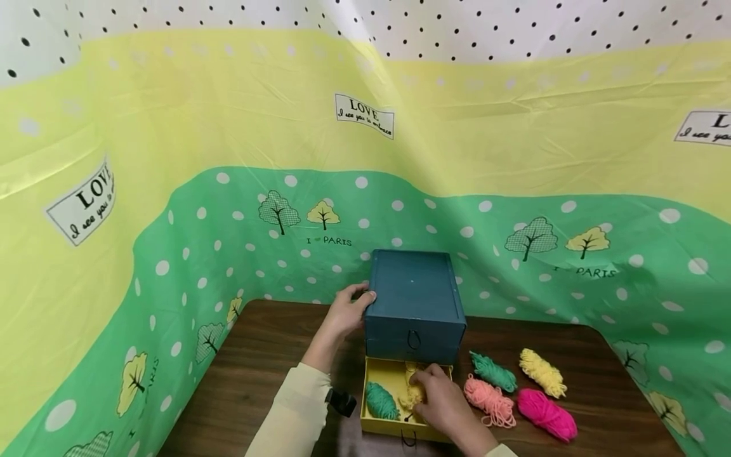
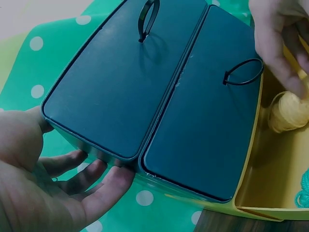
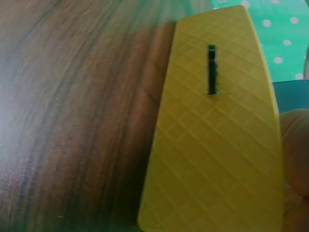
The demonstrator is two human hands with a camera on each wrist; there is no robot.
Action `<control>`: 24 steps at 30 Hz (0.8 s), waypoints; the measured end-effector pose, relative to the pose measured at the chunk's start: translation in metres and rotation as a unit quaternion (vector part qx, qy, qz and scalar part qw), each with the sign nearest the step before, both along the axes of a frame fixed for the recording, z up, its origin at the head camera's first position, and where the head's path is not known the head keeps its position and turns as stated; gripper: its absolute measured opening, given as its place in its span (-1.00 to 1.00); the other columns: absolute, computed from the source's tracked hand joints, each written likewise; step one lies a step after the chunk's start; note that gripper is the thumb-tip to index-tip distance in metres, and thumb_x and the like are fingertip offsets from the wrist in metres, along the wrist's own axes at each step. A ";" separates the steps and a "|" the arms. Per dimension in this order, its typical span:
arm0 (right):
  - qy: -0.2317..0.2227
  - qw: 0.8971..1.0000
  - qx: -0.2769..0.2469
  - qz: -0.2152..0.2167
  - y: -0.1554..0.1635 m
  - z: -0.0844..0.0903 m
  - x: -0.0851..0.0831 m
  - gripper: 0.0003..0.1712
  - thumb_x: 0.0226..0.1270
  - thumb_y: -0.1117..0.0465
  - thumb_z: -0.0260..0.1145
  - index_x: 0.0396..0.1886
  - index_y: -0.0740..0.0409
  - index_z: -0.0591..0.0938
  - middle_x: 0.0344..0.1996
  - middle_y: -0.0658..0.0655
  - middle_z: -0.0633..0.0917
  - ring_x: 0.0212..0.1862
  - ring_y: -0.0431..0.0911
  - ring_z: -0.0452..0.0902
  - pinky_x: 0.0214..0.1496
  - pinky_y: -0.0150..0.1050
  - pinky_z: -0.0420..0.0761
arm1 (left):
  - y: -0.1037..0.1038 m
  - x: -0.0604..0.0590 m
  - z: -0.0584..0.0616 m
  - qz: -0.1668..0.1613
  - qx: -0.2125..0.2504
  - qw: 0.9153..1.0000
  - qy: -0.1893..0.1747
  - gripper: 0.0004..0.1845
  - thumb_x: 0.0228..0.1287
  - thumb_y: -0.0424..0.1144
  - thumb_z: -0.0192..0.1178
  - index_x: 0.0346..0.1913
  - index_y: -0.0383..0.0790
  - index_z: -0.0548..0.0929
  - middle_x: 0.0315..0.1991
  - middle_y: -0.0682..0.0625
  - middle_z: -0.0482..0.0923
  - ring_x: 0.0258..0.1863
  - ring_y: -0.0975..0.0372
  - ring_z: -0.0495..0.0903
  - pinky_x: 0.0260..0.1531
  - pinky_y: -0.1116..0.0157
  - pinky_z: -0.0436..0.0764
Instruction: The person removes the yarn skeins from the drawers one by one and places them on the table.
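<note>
A blue drawer box (image 1: 414,285) stands on the table with its yellow bottom drawer (image 1: 388,426) pulled out. My left hand (image 1: 347,311) rests against the box's left side, thumb near the front corner and fingers along the side in the left wrist view. Inside the drawer, my right hand (image 1: 442,400) pinches a yellow yarn bundle (image 2: 288,112) with its fingertips. Left of it in the drawer lies a teal yarn bundle (image 1: 381,401). The right wrist view shows mostly the drawer's yellow front (image 3: 212,145) and its black loop pull (image 3: 212,70).
Right of the drawer, on the brown wooden table (image 1: 228,381), lie green yarn (image 1: 494,372), coral yarn (image 1: 490,401), pale yellow yarn (image 1: 542,372) and magenta yarn (image 1: 546,414). A patterned curtain (image 1: 320,266) hangs behind the table.
</note>
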State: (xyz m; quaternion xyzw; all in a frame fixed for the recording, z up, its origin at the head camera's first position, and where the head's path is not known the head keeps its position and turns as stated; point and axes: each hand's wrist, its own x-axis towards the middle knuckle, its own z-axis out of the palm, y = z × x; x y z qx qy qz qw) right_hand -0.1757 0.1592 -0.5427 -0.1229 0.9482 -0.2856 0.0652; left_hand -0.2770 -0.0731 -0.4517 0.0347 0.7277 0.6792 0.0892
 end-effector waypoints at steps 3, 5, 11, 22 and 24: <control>0.002 1.000 0.004 -0.005 -0.001 -0.003 -0.001 -0.60 0.08 0.32 0.55 -0.05 0.07 0.71 -0.22 0.08 0.51 -0.43 -0.09 0.35 -0.44 -0.18 0.35 | 0.000 0.000 -0.001 -0.004 0.001 1.000 0.000 -0.34 0.57 -0.02 0.13 0.57 -0.22 0.29 0.43 -0.29 0.34 0.10 -0.01 0.66 0.04 0.00 0.71; 0.000 1.000 0.007 -0.011 -0.001 -0.004 -0.002 -0.65 0.12 0.22 0.56 -0.07 0.05 0.70 -0.23 0.08 0.53 -0.44 -0.10 0.36 -0.44 -0.17 0.36 | 0.000 0.000 -0.001 -0.006 0.003 1.000 -0.001 -0.34 0.57 -0.02 0.12 0.57 -0.22 0.28 0.43 -0.29 0.33 0.10 -0.02 0.66 0.04 0.00 0.71; -0.005 1.000 0.017 -0.010 -0.003 -0.005 -0.005 -0.64 0.12 0.02 0.61 -0.23 0.00 0.63 -0.30 0.07 0.52 -0.44 -0.09 0.39 -0.43 -0.14 0.40 | 0.000 0.001 0.002 -0.001 0.002 1.000 -0.003 -0.35 0.56 0.00 0.12 0.56 -0.18 0.30 0.43 -0.29 0.33 0.13 -0.03 0.65 0.10 -0.04 0.68; 0.018 1.000 -0.017 0.018 -0.001 -0.007 -0.005 -0.73 0.01 0.44 0.37 -0.34 0.02 0.60 -0.42 0.03 0.52 -0.44 -0.11 0.30 -0.42 -0.21 0.31 | 0.000 0.002 0.002 -0.001 -0.003 1.000 -0.003 -0.36 0.57 -0.01 0.13 0.56 -0.18 0.31 0.43 -0.28 0.33 0.11 -0.02 0.66 0.07 -0.03 0.69; 0.025 0.999 -0.020 0.015 -0.001 -0.007 -0.004 -0.74 0.01 0.43 0.37 -0.39 -0.01 0.58 -0.46 0.00 0.49 -0.47 -0.15 0.28 -0.45 -0.25 0.28 | 0.000 0.001 0.003 0.000 -0.005 1.000 -0.004 -0.36 0.57 0.00 0.12 0.56 -0.17 0.31 0.43 -0.28 0.33 0.12 -0.01 0.65 0.07 -0.02 0.69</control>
